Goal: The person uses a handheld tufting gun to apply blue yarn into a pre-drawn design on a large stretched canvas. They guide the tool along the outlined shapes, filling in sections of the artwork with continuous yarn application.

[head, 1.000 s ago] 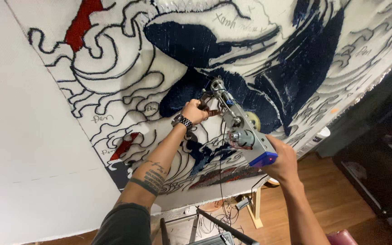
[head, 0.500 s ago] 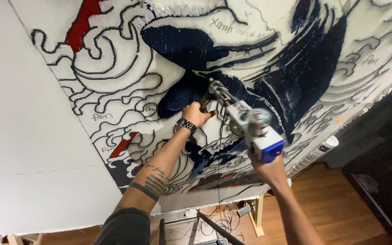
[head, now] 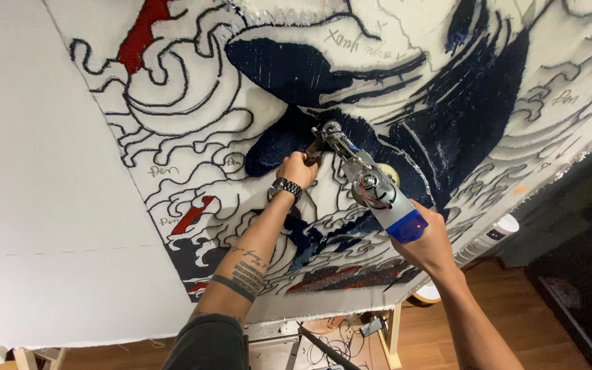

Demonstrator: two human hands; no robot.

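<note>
At centre of stretched cloth (head: 70, 226), tufting gun (head: 368, 185) pressing nose into dark blue patch (head: 296, 68) region. Left hand (head: 298, 169) clenching front grip at 10 o'clock; right hand (head: 427, 241) grasping blue-ended rear at 5 o'clock. Filling step underway, judging; next calling for steady pressure along outline.

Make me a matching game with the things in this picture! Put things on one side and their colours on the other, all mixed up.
Things:
1. tufting gun's rear end
2. wristwatch
3. patch at the cloth's top left
4. floor

Colours:
A. red
B. brown wood
C. blue
D. silver and black

Pairs: 1-C, 2-D, 3-A, 4-B
</note>
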